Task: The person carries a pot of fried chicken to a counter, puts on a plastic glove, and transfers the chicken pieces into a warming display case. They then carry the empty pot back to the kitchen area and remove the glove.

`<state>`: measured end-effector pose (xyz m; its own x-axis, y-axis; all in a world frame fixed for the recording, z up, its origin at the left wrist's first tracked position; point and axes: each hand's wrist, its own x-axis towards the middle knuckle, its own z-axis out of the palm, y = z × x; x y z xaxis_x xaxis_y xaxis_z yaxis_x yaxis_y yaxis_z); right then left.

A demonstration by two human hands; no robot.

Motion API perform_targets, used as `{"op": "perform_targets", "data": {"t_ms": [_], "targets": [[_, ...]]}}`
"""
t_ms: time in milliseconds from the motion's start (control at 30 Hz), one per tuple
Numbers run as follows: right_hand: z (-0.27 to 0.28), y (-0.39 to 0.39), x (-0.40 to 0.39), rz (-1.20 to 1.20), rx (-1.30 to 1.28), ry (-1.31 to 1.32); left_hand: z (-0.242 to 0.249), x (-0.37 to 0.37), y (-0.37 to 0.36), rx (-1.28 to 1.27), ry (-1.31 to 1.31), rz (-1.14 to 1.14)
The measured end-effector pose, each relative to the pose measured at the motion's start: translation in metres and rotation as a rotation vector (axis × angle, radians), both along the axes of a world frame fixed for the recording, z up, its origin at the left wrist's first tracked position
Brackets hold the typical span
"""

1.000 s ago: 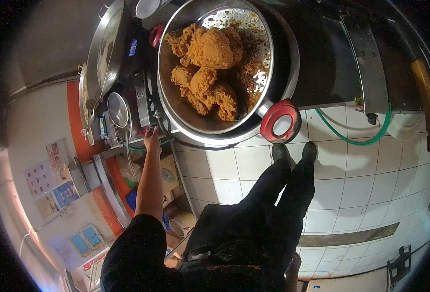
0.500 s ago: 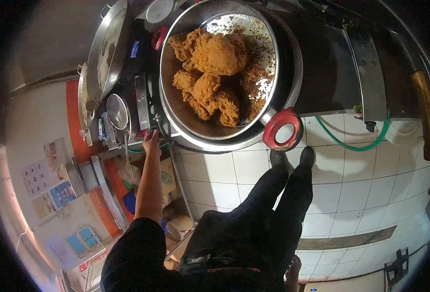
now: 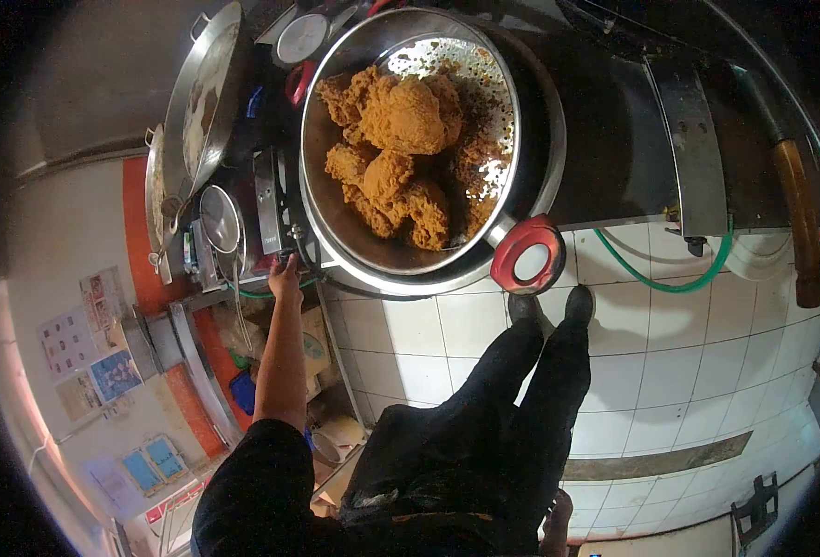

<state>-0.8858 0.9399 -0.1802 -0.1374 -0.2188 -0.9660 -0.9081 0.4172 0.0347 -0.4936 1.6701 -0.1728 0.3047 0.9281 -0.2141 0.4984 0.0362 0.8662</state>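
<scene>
My left hand (image 3: pixel 285 276) reaches to the front of the stove (image 3: pixel 268 200), its fingers closed around a dark control knob (image 3: pixel 286 254). Right of it, a large metal strainer pan (image 3: pixel 410 264) with red loop handles (image 3: pixel 528 254) sits over a wider pot (image 3: pixel 551 176). Several pieces of fried chicken (image 3: pixel 401 121) lie in the pan, with brown crumbs on its perforated bottom. Down by my right hip hangs my right hand (image 3: pixel 557 520), near nothing I can make out; its fingers are mostly hidden.
A fine-mesh skimmer (image 3: pixel 221 221) and a wide wok-like pan (image 3: pixel 208 102) are on the left. A second burner unit (image 3: pixel 689 148) and a wooden-handled tool (image 3: pixel 800 223) are on the right. A green hose (image 3: pixel 679 286) loops over the white tiled floor (image 3: pixel 614 371).
The view has shifted slightly, so the pan sits a little lower and further left. My left hand stays at the knob, and the chicken has not moved in the pan.
</scene>
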Motion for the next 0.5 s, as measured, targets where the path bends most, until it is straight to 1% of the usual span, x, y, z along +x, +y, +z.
{"op": "perform_targets", "data": {"t_ms": [67,200,267,400,500], "targets": [[0.001,-0.001,0.000,-0.034,0.037,-0.005,0.002,0.000,-0.003,0.004,-0.010,-0.005],[0.005,-0.001,0.002,-0.046,0.031,-0.070,0.001,0.001,-0.004,0.003,-0.039,-0.004],[0.003,-0.002,0.003,-0.055,0.026,-0.026,0.000,-0.001,0.001,0.000,-0.032,-0.021],[0.000,-0.004,0.003,-0.082,0.015,-0.045,-0.002,-0.005,0.004,-0.002,-0.037,-0.071],[-0.001,-0.006,0.003,-0.081,0.024,-0.022,-0.005,-0.007,0.008,0.034,-0.023,-0.066]]}}
